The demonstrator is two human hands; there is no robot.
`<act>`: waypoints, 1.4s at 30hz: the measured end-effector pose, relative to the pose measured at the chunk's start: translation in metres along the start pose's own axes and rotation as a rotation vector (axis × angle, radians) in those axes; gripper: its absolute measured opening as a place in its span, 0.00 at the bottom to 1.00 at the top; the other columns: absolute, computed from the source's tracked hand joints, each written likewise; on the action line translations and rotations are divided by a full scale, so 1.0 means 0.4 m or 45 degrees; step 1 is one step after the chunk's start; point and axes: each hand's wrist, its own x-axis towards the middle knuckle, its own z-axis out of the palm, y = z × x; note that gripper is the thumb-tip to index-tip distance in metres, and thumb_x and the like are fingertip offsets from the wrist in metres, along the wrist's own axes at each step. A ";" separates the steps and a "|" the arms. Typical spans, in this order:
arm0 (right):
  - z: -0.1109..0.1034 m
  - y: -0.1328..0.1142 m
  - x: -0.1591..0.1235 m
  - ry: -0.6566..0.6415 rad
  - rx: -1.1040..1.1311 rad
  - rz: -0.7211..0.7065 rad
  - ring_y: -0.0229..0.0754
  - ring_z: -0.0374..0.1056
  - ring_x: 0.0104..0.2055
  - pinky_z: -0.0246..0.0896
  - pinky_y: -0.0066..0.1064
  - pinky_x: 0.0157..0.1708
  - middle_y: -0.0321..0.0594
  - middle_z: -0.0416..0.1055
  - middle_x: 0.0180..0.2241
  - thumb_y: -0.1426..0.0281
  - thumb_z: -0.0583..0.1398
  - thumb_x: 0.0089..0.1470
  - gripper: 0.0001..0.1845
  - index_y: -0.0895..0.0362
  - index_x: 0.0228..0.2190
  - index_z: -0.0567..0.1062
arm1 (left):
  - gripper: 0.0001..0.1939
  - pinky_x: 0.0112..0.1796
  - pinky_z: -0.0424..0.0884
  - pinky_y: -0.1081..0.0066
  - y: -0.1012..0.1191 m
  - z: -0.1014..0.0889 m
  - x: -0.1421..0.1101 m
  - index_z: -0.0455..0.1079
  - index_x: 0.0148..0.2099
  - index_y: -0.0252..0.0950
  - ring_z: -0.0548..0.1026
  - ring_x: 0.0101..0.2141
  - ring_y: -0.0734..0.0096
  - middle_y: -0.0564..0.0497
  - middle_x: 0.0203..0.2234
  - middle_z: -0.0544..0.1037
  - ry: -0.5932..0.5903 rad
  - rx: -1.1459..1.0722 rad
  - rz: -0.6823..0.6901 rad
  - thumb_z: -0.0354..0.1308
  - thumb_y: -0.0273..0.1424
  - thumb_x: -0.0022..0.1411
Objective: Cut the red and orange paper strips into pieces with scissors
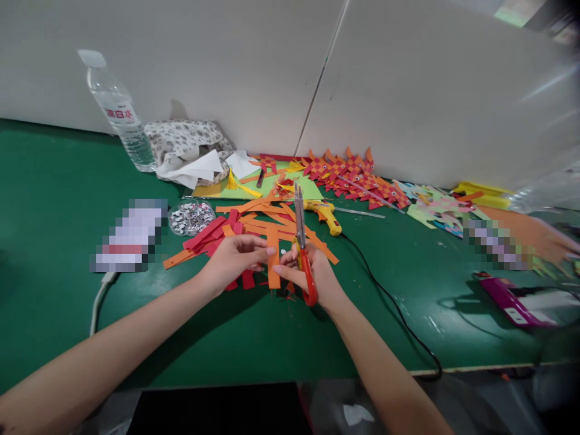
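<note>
My left hand (238,258) pinches an orange paper strip (273,275) between thumb and fingers. From the other side my right hand (317,275) grips scissors (308,275) with red-orange handles, blades pointing up and away from me. My right thumb also touches the orange strip near its lower end. Behind and below the hands lies a loose heap of orange and red paper strips (211,237). A clear round box of googly eyes (191,217) sits left of the heap. To the right of the scissors rests a yellow glue gun (325,214) with a glue stick in it.
Woven red-orange paper fish (357,172) are piled by the wall. A water bottle (118,115) and patterned pouch (188,142) stand at back left. A blurred-out phone-like object (131,235) lies left. The glue gun's black cord (389,302) runs toward the front edge; a purple power strip (507,299) lies right.
</note>
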 end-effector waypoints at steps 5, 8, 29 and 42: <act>-0.002 0.014 0.002 0.069 -0.113 -0.057 0.36 0.64 0.24 0.63 0.32 0.29 0.33 0.68 0.25 0.64 0.68 0.36 0.22 0.53 0.26 0.59 | 0.12 0.24 0.70 0.78 0.003 0.002 0.000 0.71 0.26 0.34 0.71 0.21 0.78 0.54 0.20 0.74 -0.012 -0.031 0.027 0.70 0.33 0.40; -0.006 0.013 -0.001 0.202 -0.306 -0.091 0.34 0.59 0.22 0.58 0.28 0.24 0.30 0.65 0.23 0.64 0.67 0.37 0.19 0.53 0.26 0.61 | 0.14 0.24 0.69 0.79 0.003 -0.003 0.004 0.71 0.27 0.34 0.72 0.22 0.78 0.55 0.21 0.74 0.044 -0.126 0.113 0.70 0.32 0.39; -0.008 0.014 -0.006 0.279 -1.096 -0.281 0.42 0.64 0.30 0.56 0.31 0.27 0.40 0.69 0.32 0.54 0.62 0.40 0.21 0.54 0.32 0.66 | 0.14 0.27 0.72 0.77 0.015 -0.021 0.014 0.69 0.29 0.35 0.74 0.27 0.75 0.55 0.24 0.75 0.385 -0.320 0.406 0.69 0.34 0.42; -0.005 0.005 -0.010 0.218 -1.097 -0.247 0.42 0.65 0.30 0.55 0.30 0.25 0.39 0.68 0.30 0.54 0.63 0.40 0.20 0.54 0.30 0.65 | 0.13 0.26 0.71 0.77 0.014 -0.016 0.011 0.69 0.28 0.35 0.75 0.27 0.74 0.54 0.26 0.77 0.326 -0.281 0.381 0.68 0.35 0.44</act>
